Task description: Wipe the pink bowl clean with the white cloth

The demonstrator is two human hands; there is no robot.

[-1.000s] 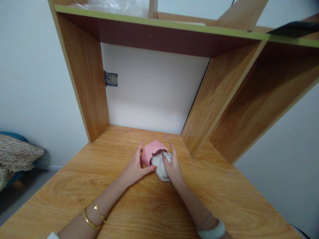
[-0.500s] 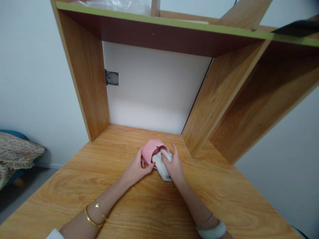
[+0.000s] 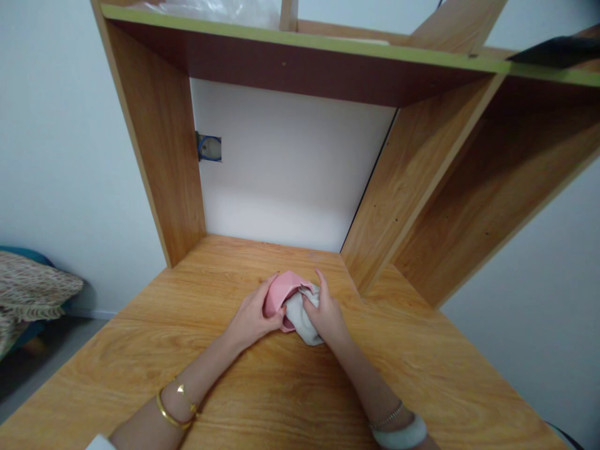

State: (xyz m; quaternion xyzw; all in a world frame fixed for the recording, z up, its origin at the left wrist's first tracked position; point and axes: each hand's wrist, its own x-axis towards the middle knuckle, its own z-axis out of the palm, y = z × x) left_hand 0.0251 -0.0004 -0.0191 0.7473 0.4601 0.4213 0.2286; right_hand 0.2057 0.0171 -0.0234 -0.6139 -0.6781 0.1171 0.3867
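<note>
A pink faceted container (image 3: 282, 289), like a small pot, lies tipped with its opening toward the right, just above the wooden desk. My left hand (image 3: 257, 314) grips it from the left, thumb at the lower rim and fingers around the outer side. In my right hand (image 3: 327, 310) is a crumpled whitish cloth (image 3: 302, 320), pressed against the container's mouth and partly inside it. The right thumb pins the cloth while the index finger sticks up. Cloth and fingers hide most of the container's inside.
The wooden desk (image 3: 262, 400) spreads below both hands. Upright boards (image 3: 412, 181) and a green-edged shelf (image 3: 290, 39) frame a white back panel (image 3: 290, 169) with a socket cutout (image 3: 209, 148). Clear plastic (image 3: 225, 11) rests on the shelf. A patterned throw (image 3: 35, 284) hangs at far left.
The container has turned a little in my left hand, its opening tilting lower. My right hand and the cloth have shifted slightly downward at the rim.
</note>
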